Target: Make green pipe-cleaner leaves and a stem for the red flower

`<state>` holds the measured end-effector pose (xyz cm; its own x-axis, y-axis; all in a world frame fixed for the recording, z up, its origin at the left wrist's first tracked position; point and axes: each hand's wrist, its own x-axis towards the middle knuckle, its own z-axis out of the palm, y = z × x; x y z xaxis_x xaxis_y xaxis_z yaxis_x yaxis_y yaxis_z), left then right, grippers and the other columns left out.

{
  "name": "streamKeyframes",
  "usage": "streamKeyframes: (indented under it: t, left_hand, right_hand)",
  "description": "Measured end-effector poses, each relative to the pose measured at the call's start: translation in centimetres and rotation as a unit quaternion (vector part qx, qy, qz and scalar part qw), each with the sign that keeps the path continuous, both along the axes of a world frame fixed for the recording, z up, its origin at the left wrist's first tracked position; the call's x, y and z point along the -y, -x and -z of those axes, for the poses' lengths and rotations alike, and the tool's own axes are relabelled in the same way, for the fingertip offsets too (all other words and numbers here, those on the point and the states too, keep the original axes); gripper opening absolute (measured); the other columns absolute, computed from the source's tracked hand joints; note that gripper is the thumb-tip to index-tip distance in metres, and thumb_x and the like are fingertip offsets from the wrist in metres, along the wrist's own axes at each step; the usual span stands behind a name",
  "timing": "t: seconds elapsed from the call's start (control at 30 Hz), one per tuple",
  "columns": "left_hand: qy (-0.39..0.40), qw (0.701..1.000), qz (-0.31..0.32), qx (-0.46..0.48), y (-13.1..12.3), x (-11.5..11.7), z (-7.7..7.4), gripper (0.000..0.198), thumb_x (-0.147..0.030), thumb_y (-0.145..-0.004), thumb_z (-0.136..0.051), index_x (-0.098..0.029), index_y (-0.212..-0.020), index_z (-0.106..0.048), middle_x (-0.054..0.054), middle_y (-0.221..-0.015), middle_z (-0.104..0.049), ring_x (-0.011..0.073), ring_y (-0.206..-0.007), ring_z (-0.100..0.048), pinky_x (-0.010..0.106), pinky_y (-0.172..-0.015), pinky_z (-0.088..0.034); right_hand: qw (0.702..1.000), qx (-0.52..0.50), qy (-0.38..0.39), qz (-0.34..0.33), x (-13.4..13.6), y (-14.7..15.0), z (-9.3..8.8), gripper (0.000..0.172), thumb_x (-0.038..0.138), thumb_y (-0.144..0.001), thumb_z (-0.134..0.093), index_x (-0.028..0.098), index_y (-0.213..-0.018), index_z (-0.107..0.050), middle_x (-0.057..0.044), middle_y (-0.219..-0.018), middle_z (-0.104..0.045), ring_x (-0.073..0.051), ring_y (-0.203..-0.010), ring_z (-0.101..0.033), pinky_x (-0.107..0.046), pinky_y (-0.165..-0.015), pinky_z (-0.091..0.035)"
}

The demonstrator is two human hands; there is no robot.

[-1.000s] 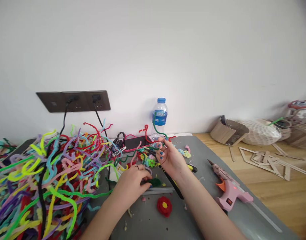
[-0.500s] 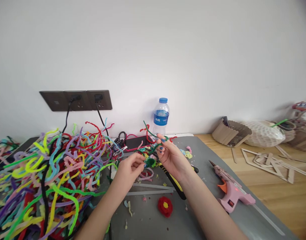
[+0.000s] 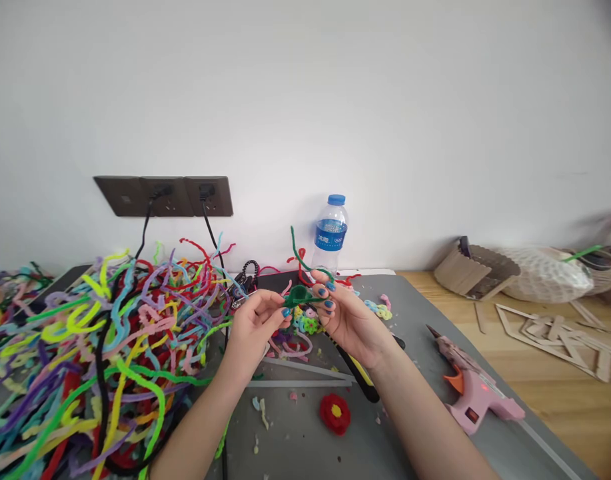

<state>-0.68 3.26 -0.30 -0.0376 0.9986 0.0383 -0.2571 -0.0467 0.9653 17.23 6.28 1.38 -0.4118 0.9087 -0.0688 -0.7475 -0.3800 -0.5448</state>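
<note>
Pinching a dark green pipe cleaner [image 3: 299, 294] from both sides, the left hand [image 3: 255, 325] and right hand [image 3: 350, 321] hold it in the air above the grey surface [image 3: 425, 413], in front of the water bottle [image 3: 330, 230]. The left fingers [image 3: 280, 309] are closed on its coiled end. The right fingers [image 3: 328, 293] are closed on the other side, and the loose tail curves up past them toward the wall.

Small chenille flowers [image 3: 309, 325] lie just below the hands. Two clear glue sticks [image 3: 300, 383] lie nearer the person, close to a red flower with a yellow centre [image 3: 335, 413]. A black-and-yellow handled tool [image 3: 358, 379] lies partly under the right wrist. A pink hot glue gun [image 3: 472, 397] lies well to the right. A big tangled heap of coloured pipe cleaners [image 3: 110, 333] fills the left side, below the wall sockets [image 3: 165, 195]. Wooden craft sticks [image 3: 550, 330] lie on the wooden top at far right.
</note>
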Motion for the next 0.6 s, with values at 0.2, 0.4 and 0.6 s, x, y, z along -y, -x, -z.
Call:
streamKeyframes:
  t: [0.2, 0.4, 0.6]
  left_hand:
    - [0.008, 1.0, -0.018, 0.013, 0.17, -0.23, 0.11, 0.031, -0.036, -0.065, -0.087, -0.017, -0.085, -0.073, 0.002, -0.076, -0.07, 0.0137, -0.072, -0.069, 0.023, -0.068, -0.059]
    - [0.015, 1.0, -0.02, 0.015, 0.19, -0.26, 0.15, 0.032, -0.035, -0.065, -0.086, -0.015, -0.088, -0.075, 0.002, -0.076, -0.072, 0.0138, -0.07, -0.069, 0.024, -0.069, -0.06]
    - [0.014, 1.0, -0.021, 0.003, -0.01, -0.01, -0.43, 0.03, -0.034, -0.066, -0.085, -0.016, -0.086, -0.073, 0.002, -0.075, -0.07, 0.0144, -0.067, -0.068, 0.025, -0.065, -0.059]
  right_hand:
    - [0.999, -0.031, -0.006, 0.017, 0.06, -0.47, -0.29, 0.065, 0.004, -0.067, -0.088, 0.03, -0.122, -0.065, 0.006, -0.084, -0.071, -0.005, -0.071, -0.072, -0.009, -0.07, -0.062]
    - [0.997, -0.031, 0.002, 0.066, -0.48, -0.29, 0.05, 0.05, 0.005, -0.066, -0.088, 0.032, -0.104, -0.068, 0.011, -0.074, -0.069, -0.005, -0.063, -0.069, -0.012, -0.064, -0.061]
    - [0.995, 0.016, -0.035, 0.088, -0.22, 0.2, -0.09, 0.038, 0.014, -0.062, -0.093, 0.027, -0.082, -0.063, 0.01, -0.071, -0.068, -0.007, -0.065, -0.065, -0.021, -0.076, -0.057]
